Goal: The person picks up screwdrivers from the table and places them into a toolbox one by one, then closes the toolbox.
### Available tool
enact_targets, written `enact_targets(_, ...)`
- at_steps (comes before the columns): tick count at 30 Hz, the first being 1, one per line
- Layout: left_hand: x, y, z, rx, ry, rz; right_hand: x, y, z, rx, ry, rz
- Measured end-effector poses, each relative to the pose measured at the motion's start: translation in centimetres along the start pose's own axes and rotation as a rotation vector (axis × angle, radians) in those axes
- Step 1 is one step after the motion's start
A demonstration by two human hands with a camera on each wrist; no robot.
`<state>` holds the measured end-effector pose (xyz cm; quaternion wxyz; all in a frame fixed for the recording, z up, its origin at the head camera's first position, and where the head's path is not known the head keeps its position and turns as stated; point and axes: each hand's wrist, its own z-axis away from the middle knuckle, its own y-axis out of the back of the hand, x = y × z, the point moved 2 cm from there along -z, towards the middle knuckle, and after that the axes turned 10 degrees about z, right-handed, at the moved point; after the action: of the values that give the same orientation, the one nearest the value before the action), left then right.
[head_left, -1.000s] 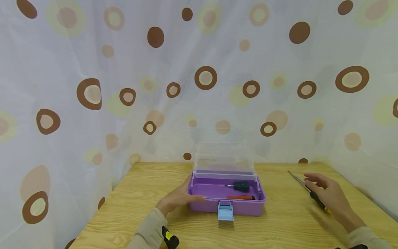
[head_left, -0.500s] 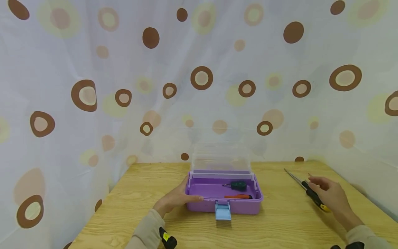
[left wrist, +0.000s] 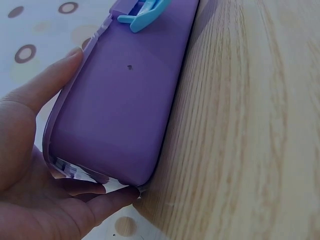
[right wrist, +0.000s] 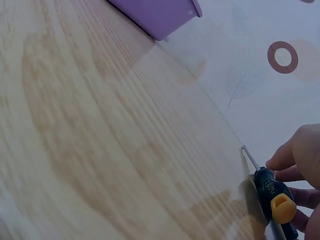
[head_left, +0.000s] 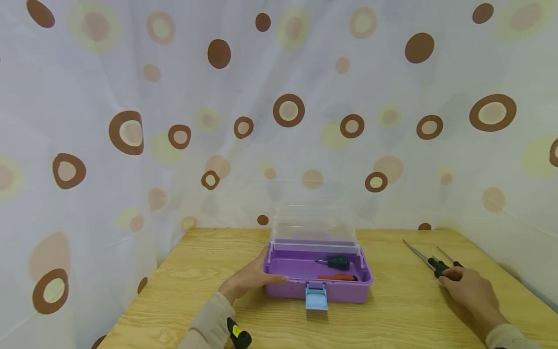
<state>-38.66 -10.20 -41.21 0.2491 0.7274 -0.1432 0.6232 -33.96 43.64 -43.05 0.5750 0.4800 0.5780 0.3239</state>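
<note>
Nearest the camera, the left hand [head_left: 250,281] grips the left end of the purple toolbox [head_left: 318,278], thumb along the front rim and fingers wrapped round the end wall; the left wrist view shows the thumb [left wrist: 47,87] on the purple wall and the fingers curled under the corner. The box sits mid-table with its blue latch [head_left: 316,296] hanging open and its clear lid [head_left: 314,220] standing up behind. Inside lie 2 tools: an orange-handled screwdriver [head_left: 337,277] at the front and a dark green-handled screwdriver [head_left: 334,262] behind it.

To the right, well apart from the box, the right hand [head_left: 468,291] rests on the wooden table [head_left: 392,320] with its fingers curled on the handles of 2 long screwdrivers [head_left: 429,259]. The right wrist view shows a black-and-yellow handle [right wrist: 275,197] pinched at the fingertips, shaft flat on the wood. Whether both tools are truly gripped cannot be told.

The step in hand looks like picking up the loose screwdrivers while the box is steadied. The next move would call for lifting them clear and carrying them left over the box's rim.

Against 1 second ago, the right hand has drawn back along the handle and closed on it, and a 2nd shaft now shows; the left hand and box are unchanged.
</note>
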Motion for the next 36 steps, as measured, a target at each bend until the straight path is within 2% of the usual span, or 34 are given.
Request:
enact_targets(10, -0.07, -0.12, -0.44, -0.025, -0.019, 0.024, 0.84, -0.44, 0.02, -0.079, -0.060, 0.080)
enact_targets(18, -0.05, -0.03, -0.27, -0.011, -0.009, 0.008, 0.66, -0.50, 0.16, -0.051, -0.052, 0.117)
enact_targets(36, 0.06, -0.01, -0.10, 0.005, 0.005, -0.012, 0.06, -0.35, 0.43, -0.011, -0.089, 0.037)
